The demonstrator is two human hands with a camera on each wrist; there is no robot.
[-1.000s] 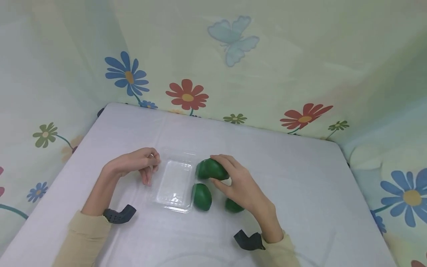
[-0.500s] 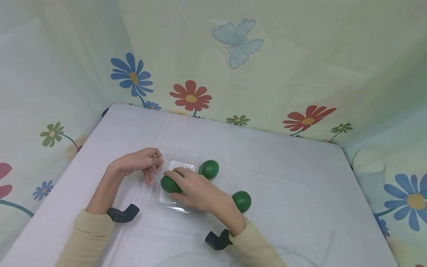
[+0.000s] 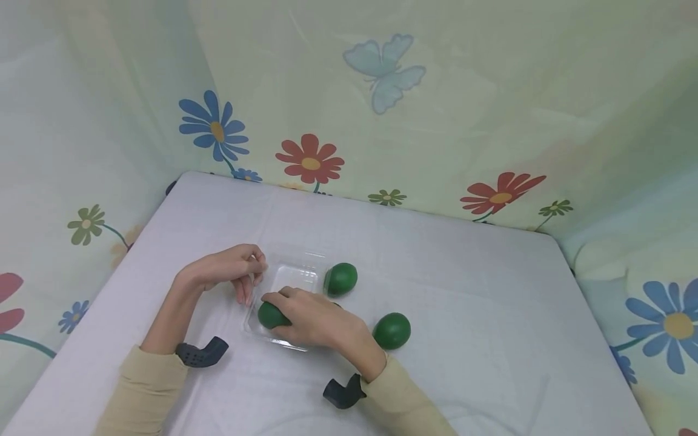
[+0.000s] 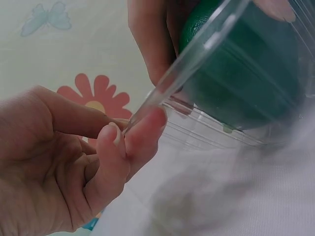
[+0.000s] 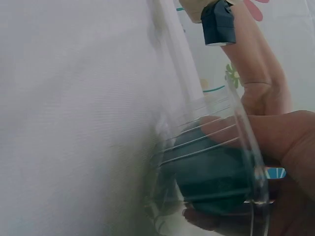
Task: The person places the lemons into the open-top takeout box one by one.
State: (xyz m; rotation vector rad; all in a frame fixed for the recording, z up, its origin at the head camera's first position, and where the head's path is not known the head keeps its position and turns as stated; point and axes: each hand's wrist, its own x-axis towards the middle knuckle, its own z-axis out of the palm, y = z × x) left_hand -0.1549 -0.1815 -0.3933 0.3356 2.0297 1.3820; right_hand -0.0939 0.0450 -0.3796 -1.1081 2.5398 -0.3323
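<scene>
My right hand (image 3: 313,318) grips a green lime (image 3: 272,315) inside a clear plastic box (image 3: 297,275), at its near left part. Seen by the right wrist camera, the thumb and fingers curl round the lime (image 5: 211,172) behind the ribbed clear wall. On the left side, my left hand (image 3: 235,270) pinches the box's rim; the left wrist view has its fingertips (image 4: 152,123) at that rim. A second lime (image 3: 342,279) lies by the box's right side. Another lime (image 3: 392,330) lies right of my right wrist, and a sliver of green shows behind the right hand.
The white cloth-covered table (image 3: 480,290) stretches to the right and behind the box. A flower-printed curtain (image 3: 436,121) stands along its back and sides. Dark wrist devices (image 3: 345,392) sit at both sleeves.
My right hand has carried a lime leftward from the box's right side into the box, then lowered slightly toward its near left part. My left hand has stayed at the rim.
</scene>
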